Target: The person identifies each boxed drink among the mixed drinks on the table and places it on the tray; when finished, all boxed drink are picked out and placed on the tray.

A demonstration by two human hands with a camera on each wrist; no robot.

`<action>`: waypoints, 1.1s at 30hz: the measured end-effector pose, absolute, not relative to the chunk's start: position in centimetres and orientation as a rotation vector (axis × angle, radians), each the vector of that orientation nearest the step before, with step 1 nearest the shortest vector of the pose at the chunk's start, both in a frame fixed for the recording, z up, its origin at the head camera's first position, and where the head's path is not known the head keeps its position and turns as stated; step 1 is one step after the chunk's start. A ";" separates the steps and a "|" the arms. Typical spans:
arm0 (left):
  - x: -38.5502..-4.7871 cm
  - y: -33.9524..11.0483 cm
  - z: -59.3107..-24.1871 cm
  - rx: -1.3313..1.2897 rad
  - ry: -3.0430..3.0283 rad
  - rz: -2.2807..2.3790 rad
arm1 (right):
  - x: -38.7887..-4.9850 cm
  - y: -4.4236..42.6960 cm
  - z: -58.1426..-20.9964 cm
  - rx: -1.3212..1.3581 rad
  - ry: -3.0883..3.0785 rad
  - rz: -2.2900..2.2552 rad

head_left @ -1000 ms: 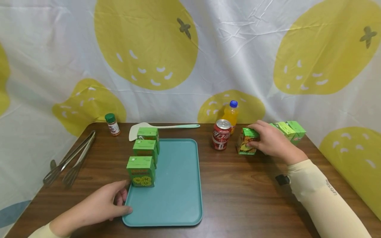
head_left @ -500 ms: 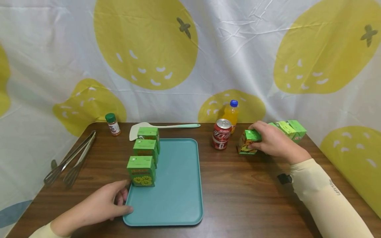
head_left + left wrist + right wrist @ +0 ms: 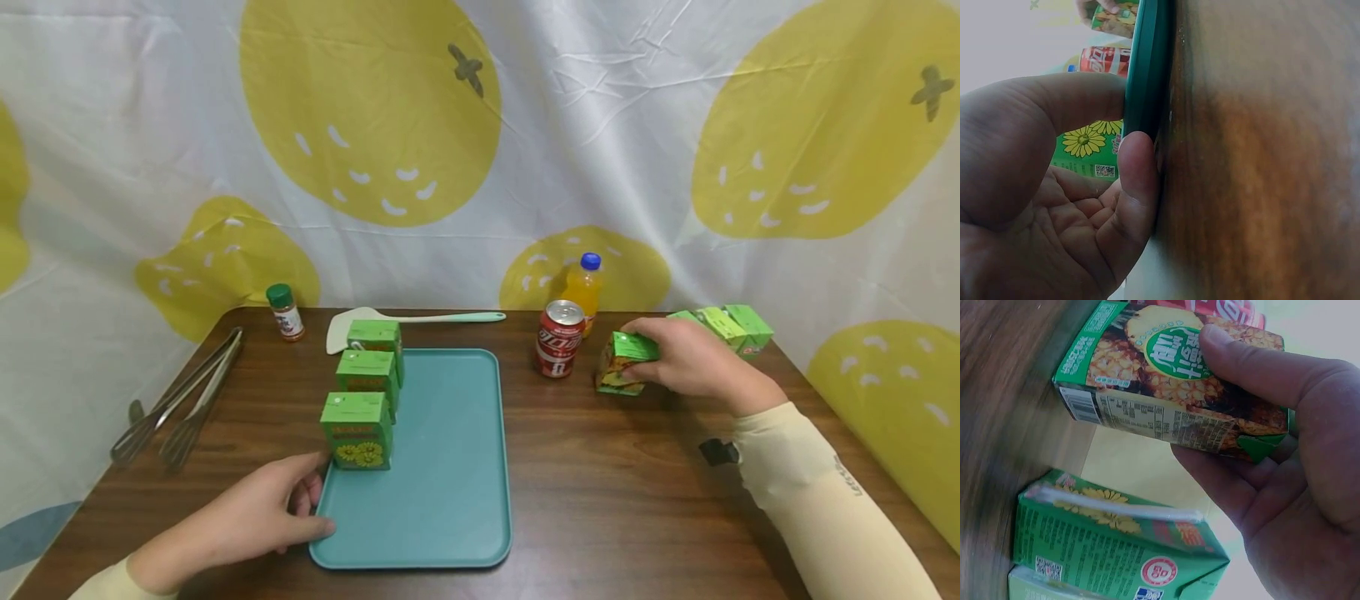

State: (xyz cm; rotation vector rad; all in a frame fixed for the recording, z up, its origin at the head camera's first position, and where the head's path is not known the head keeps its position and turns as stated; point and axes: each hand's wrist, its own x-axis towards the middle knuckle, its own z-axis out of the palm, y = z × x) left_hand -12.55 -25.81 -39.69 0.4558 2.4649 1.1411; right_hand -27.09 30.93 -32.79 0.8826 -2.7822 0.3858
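Note:
My right hand grips a green juice carton with pineapple pictures, thumb on its front and fingers behind. Whether its base touches the table cannot be told. Beside it stand other green drink cartons, one with yellow flowers and a wrapped straw. With its thumb over the rim, my left hand holds the left edge of a teal tray. Three green drink cartons stand in a row along the tray's left side; the front one shows yellow flowers.
Left of the held carton stand a red soda can and an orange drink bottle. A spatula lies behind the tray. Metal tongs and a green-capped spice jar are at left. A patterned cloth hangs behind the table.
My right hand and the pineapple juice carton have shifted slightly lower in the head view. The left hand, the tray and the cartons on it look unmoved.

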 end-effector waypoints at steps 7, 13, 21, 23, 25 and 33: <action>-12.5 -25.9 -39.7 0.460 2.462 1.142 | -26.4 30.1 -32.6 0.938 -2.813 0.450; -12.5 -25.9 -39.8 0.486 2.457 1.160 | -25.6 28.9 -32.4 0.983 -2.804 0.542; -12.4 -25.9 -39.8 0.489 2.465 1.164 | -24.8 26.4 -32.5 1.032 -2.699 0.689; -12.4 -25.9 -39.8 0.495 2.467 1.165 | -24.7 25.7 -32.5 1.036 -2.672 0.717; -12.4 -26.0 -39.8 0.497 2.467 1.166 | -24.7 25.0 -32.6 1.032 -2.653 0.725; -12.5 -25.9 -39.9 0.498 2.467 1.161 | -24.6 22.6 -32.6 1.026 -2.623 0.775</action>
